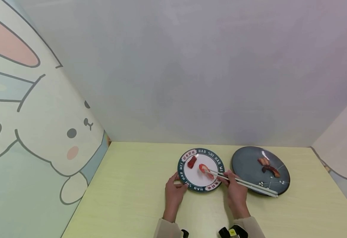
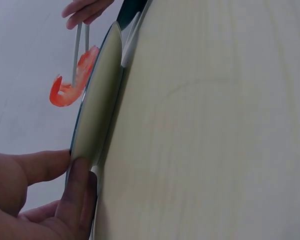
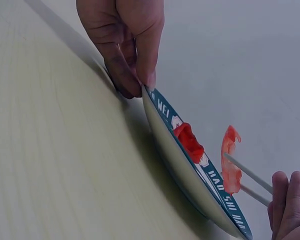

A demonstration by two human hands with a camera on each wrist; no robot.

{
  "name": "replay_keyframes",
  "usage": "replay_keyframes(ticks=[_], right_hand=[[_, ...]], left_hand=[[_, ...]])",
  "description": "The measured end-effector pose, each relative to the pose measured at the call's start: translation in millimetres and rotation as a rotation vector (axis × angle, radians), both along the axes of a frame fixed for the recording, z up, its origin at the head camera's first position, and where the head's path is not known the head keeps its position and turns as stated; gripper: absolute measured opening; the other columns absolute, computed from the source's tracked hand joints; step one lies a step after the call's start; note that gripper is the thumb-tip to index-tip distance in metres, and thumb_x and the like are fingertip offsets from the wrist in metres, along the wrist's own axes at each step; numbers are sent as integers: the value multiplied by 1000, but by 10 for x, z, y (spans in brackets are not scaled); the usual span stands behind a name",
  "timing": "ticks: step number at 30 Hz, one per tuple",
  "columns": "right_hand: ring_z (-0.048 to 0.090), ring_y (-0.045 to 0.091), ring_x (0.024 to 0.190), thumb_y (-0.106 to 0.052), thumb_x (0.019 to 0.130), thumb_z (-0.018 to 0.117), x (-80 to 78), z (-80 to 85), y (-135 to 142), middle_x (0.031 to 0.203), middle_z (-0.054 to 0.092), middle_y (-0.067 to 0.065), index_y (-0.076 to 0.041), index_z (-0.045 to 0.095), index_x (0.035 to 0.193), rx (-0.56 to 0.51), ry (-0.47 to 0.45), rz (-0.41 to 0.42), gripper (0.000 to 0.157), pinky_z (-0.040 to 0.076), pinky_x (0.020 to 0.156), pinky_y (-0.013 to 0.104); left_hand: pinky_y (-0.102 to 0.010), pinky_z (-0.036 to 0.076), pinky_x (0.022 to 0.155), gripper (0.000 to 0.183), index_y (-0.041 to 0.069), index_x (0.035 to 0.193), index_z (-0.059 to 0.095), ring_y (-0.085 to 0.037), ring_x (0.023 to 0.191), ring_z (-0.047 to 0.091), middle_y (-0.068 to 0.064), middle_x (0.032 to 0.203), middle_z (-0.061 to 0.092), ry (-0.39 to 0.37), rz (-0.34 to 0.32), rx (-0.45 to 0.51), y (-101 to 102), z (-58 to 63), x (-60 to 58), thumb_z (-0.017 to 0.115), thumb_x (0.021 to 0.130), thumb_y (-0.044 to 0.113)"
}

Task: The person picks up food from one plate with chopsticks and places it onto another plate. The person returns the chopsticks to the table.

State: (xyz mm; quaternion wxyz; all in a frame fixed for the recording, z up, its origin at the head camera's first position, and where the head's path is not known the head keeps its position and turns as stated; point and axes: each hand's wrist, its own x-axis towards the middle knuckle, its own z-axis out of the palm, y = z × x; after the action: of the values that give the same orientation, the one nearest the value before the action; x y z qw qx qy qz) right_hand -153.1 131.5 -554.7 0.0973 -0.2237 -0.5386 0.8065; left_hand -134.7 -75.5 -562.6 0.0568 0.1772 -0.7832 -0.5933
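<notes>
My left hand point(image 1: 173, 195) pinches the near-left rim of a white plate point(image 1: 191, 177) with a dark green lettered border, thumb above and fingers underneath. The right hand point(image 1: 237, 195) holds a pair of pale chopsticks point(image 1: 252, 185) that slant to the left across the plate. At their tips is an orange-and-white shrimp point(image 2: 70, 95), over the plate's middle. In the right wrist view the tips lie against the shrimp's side. A dark red piece of food point(image 1: 192, 162), folded-looking in the right wrist view point(image 3: 189, 142), lies on the plate's upper left.
A dark grey plate point(image 1: 245, 162) with a small white flower pattern stands close on the right. It bears a pinkish striped piece point(image 1: 263, 161) and a dark brown curved piece point(image 1: 271, 171). Behind the light wooden table point(image 1: 132, 185) rises a grey wall point(image 1: 191, 82).
</notes>
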Motion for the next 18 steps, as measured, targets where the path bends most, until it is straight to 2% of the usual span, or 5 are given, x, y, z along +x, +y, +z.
replay_keyframes(ticks=[9, 18], right_hand=[[78, 14, 80, -9, 110, 54, 40, 53, 32, 101, 67, 7, 7, 75, 101, -123, 13, 0, 28, 61, 84, 27], [78, 15, 74, -9, 110, 53, 48, 109, 71, 95, 71, 5, -1, 77, 89, -212, 14, 14, 33, 61, 81, 24]], left_hand=[[-31, 58, 70, 64, -4, 146, 58, -16, 86, 66, -14, 118, 65, -13, 15, -4, 8, -29, 11, 80, 86, -3], [-31, 59, 69, 64, -5, 145, 58, -16, 85, 67, -14, 118, 65, -1, 13, -13, 9, -24, 5, 80, 85, -4]])
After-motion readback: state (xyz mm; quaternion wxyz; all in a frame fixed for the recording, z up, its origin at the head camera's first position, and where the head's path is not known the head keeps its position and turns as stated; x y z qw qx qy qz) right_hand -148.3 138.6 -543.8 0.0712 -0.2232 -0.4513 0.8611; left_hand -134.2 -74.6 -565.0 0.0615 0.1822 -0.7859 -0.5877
